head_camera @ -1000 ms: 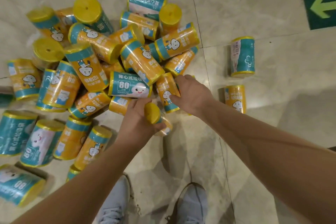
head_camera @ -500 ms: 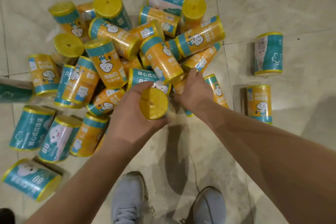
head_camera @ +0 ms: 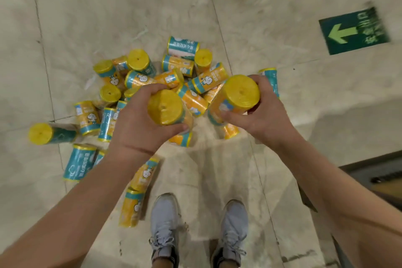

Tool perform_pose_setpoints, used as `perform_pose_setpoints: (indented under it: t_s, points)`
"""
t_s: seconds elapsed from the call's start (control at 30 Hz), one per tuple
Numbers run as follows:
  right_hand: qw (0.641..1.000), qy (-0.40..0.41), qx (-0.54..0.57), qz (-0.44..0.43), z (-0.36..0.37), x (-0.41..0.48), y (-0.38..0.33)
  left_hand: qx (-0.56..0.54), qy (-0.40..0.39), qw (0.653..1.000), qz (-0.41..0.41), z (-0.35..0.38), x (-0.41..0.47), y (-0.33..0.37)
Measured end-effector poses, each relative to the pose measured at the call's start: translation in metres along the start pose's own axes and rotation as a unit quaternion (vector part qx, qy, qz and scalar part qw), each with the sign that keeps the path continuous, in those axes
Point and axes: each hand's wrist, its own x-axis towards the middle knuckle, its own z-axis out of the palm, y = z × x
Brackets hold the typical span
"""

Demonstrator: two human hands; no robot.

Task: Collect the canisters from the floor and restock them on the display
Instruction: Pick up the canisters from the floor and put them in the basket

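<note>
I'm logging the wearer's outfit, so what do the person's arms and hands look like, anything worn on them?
The left forearm and right forearm are bare, no sleeves in view. The left hand and right hand wear no gloves; no watch, ring or bracelet shows.

1. Two hands are gripping: left hand (head_camera: pixel 134 130), right hand (head_camera: pixel 267 119).
2. Two canisters are being held: left canister (head_camera: pixel 165 107), right canister (head_camera: pixel 239 93).
3. Roughly two dozen floor canisters (head_camera: pixel 79 162) are lying heaped, some hiding.
4. Two shoes (head_camera: pixel 165 220) are standing.
5. One arrow sign (head_camera: pixel 352 31) is showing.

Canisters (head_camera: pixel 165 107) now aloft in both hands (head_camera: pixel 134 130)
</note>
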Motion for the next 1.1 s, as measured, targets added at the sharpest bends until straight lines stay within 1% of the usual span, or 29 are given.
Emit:
perform_pose_setpoints:
  t_s: [0.13, 0.23, 0.37, 0.5, 0.7, 0.8, 0.9, 1.0, 1.1]
  points:
    - [0.998, 0.028, 0.029, -0.042, -0.051, -0.037, -0.08, -0.003, 0.018, 0.999, 0.034, -0.052, -0.02, 0.072]
    - [0.996, 0.032, 0.007, -0.078, -0.087, -0.061, -0.143, -0.03, 0.021, 0.998, 0.057, -0.095, -0.037, 0.134]
    - [0.991, 0.054, -0.02, -0.122, -0.136, -0.099, -0.229, -0.017, 0.036, 0.993, 0.109, -0.161, -0.063, 0.217]
    - [0.981, 0.086, -0.036, -0.168, -0.186, -0.148, -0.311, -0.017, 0.037, 0.983, 0.182, -0.224, -0.095, 0.294]
    - [0.966, 0.138, 0.015, -0.22, -0.252, -0.225, -0.419, -0.048, 0.033, 0.966, 0.252, -0.308, -0.154, 0.406]
    - [0.96, 0.155, 0.033, -0.233, -0.278, -0.262, -0.47, -0.066, 0.045, 0.963, 0.257, -0.346, -0.178, 0.457]
    - [0.949, 0.175, 0.044, -0.259, -0.3, -0.297, -0.512, -0.113, 0.055, 0.958, 0.257, -0.377, -0.2, 0.5]
    - [0.939, 0.188, 0.057, -0.283, -0.315, -0.324, -0.55, -0.165, 0.055, 0.949, 0.264, -0.404, -0.219, 0.535]
    - [0.932, 0.186, 0.056, -0.307, -0.325, -0.343, -0.585, -0.193, 0.044, 0.939, 0.282, -0.428, -0.234, 0.561]
